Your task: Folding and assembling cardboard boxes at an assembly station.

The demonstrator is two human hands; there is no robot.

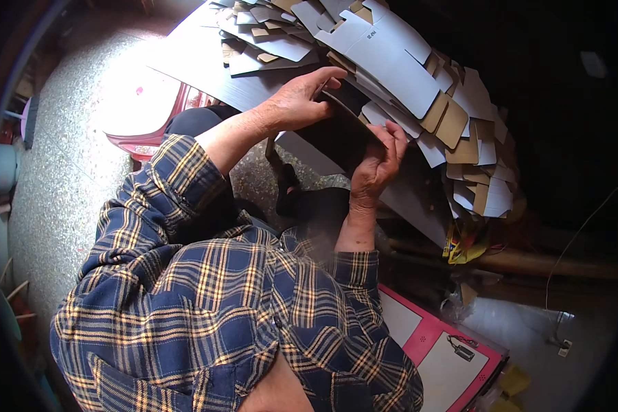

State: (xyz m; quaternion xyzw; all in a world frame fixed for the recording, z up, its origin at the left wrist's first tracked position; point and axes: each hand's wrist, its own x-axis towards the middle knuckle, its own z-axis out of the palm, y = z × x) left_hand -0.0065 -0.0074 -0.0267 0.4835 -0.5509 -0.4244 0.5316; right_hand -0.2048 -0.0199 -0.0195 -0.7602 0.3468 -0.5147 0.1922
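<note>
Between my two hands is a flat cardboard piece (340, 134), its near face dark in shadow. My left hand (299, 99) grips its upper left end, thumb on one side and fingers on the other. Lower down on the right, my right hand (379, 165) is closed on the other end, fingertips at the edge. The piece is held tilted above the near edge of the table. Just beyond it, a large heap of flat white and brown cardboard box blanks (391, 58) overlaps along the table. Some of the right fingers are partly hidden by shadow.
A pale table (206, 72) runs under the heap. At the left stands a red plastic stool (174, 120) on a speckled floor (62, 206). A yellow packet (465, 250) hangs by the table's right end. Lower right are a pink-framed panel (429, 329) and clear plastic sheeting (508, 323).
</note>
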